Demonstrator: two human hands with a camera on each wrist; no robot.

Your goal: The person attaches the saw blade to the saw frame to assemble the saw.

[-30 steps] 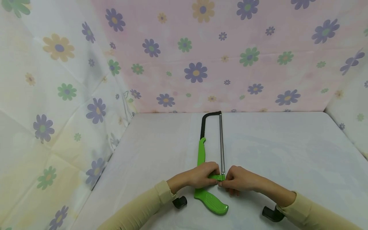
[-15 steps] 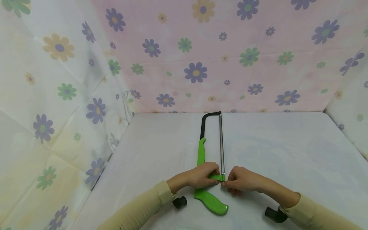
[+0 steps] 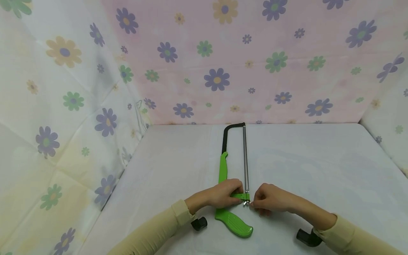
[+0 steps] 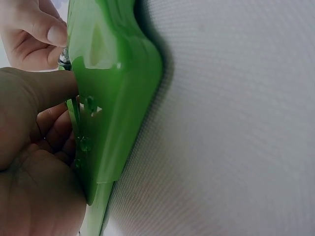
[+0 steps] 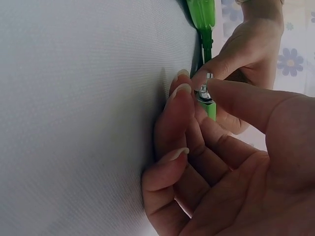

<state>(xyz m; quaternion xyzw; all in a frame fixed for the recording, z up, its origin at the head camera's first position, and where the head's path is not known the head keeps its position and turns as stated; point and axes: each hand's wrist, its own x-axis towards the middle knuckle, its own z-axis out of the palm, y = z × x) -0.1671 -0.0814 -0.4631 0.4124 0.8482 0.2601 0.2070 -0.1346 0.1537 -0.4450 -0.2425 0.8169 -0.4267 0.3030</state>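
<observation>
A hacksaw (image 3: 223, 170) lies on the table, its black front arm pointing away and its bright green grip (image 3: 238, 225) nearest me. The silvery blade side (image 3: 245, 159) runs along the right. My left hand (image 3: 221, 194) lies across the green frame and grips the short green crosspiece (image 3: 241, 196) at the blade's near end. A small metal wing nut (image 3: 246, 203) sticks out below that crosspiece. At the wing nut, my right hand (image 3: 274, 198) has its thumb and curled fingers; the right wrist view shows the thumb (image 5: 236, 96) against the metal.
White cloth (image 3: 318, 170) covers the table. A pink flowered sheet (image 3: 271, 81) hangs behind it, with a pale flowered sheet (image 3: 73, 141) at the left. Black wrist-camera mounts (image 3: 199, 224) show under both forearms.
My right hand has shifted slightly to the right, and the wing nut now shows more fully beside its fingertips. The left hand and the hacksaw have stayed in place.
</observation>
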